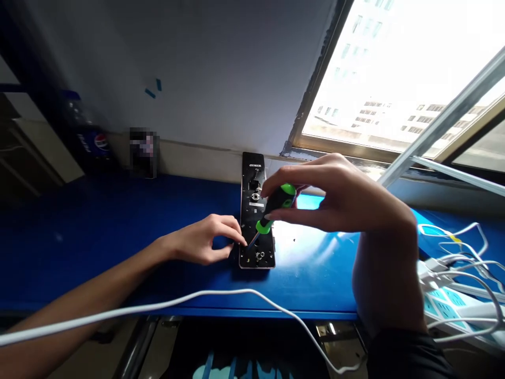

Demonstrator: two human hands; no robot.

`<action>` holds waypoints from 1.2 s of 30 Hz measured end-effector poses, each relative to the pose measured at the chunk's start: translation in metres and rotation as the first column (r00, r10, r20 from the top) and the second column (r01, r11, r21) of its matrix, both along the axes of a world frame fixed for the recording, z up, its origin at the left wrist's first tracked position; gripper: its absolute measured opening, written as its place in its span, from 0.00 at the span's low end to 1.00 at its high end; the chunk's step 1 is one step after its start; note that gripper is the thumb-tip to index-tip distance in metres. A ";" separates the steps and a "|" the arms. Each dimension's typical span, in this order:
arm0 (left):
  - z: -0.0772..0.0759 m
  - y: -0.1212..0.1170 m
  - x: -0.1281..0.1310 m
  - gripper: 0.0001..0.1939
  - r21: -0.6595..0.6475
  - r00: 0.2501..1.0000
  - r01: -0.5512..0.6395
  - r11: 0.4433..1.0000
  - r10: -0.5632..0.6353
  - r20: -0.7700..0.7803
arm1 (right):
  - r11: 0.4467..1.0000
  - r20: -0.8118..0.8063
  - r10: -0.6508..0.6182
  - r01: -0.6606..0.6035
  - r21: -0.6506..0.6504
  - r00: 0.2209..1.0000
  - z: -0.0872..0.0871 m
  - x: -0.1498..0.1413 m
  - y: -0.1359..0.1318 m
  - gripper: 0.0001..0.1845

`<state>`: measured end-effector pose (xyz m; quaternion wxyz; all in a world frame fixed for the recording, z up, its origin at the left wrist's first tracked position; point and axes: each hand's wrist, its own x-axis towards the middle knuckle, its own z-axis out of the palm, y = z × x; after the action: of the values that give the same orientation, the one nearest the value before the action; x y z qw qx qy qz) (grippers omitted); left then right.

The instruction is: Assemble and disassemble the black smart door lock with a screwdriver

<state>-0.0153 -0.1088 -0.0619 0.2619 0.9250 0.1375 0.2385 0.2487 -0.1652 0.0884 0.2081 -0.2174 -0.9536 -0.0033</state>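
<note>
A long black panel point(248, 221) lies on the blue desk, with screws, small holes and metal fittings on its face. My right hand point(315, 192) wraps its fingers around the handle of a green and black screwdriver point(275, 208). Its shaft slants down to the left, and its tip meets the panel's lower left part. At that same spot my left hand point(215, 239) has its index fingertip on the panel, close to the tip. The left thumb is against the panel's left edge, so the hand grips that edge. Whatever sits under the tip is too small to tell.
The blue desk point(165, 205) runs along a grey wall and a window. A white cable point(197, 295) crosses in front of the desk edge. A power strip point(445, 305) with tangled cords is at right. A Pepsi bottle point(89, 131) stands at the back left.
</note>
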 end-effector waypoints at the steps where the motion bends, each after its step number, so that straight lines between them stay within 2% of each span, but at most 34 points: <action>1: -0.002 0.001 0.000 0.18 0.010 1.000 -0.015 1.000 0.015 0.006 | 1.000 -0.003 -0.011 0.011 0.002 1.000 0.000 0.000 -0.001 0.12; 6: -0.009 0.005 0.001 0.17 0.095 0.973 -0.231 0.968 0.229 0.032 | 0.984 -0.097 -0.161 0.167 0.062 0.982 -0.002 0.002 -0.001 0.11; 9: -0.013 0.007 0.003 0.20 0.133 0.951 -0.310 0.941 0.309 0.029 | 0.978 -0.145 -0.173 0.187 0.092 0.974 -0.005 0.001 0.005 0.09; 13: -0.016 0.008 0.004 0.20 0.133 0.947 -0.321 0.938 0.321 0.023 | 0.983 -0.148 -0.131 0.148 0.107 0.980 -0.009 -0.001 0.017 0.10; 18: -0.016 0.008 0.003 0.19 0.107 0.952 -0.305 0.946 0.304 0.028 | 0.981 -0.177 -0.156 0.173 0.089 0.972 -0.013 -0.005 0.024 0.12; 26: -0.018 0.009 0.004 0.17 0.068 0.951 -0.306 0.950 0.302 0.062 | 0.941 -0.314 -0.304 0.335 0.046 0.899 -0.020 -0.014 0.029 0.16; 32: -0.020 0.010 0.006 0.18 0.011 0.951 -0.301 0.953 0.300 0.076 | 0.901 -0.348 -0.348 0.413 0.131 0.870 -0.024 -0.018 0.032 0.19; 34: -0.020 0.011 0.007 0.21 -0.048 0.935 -0.347 0.937 0.349 0.064 | 0.925 -0.319 -0.311 0.362 0.117 0.895 -0.024 -0.019 0.030 0.18; 36: -0.022 0.012 0.010 0.28 -0.187 0.917 -0.382 0.905 0.396 0.041 | 0.975 -0.237 -0.199 0.216 0.051 0.951 -0.023 -0.019 0.028 0.12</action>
<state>-0.0053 -0.0971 -0.0842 0.2947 0.8422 0.3294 0.3087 0.2294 -0.1372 0.0657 0.3239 -0.3071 -0.8941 -0.0365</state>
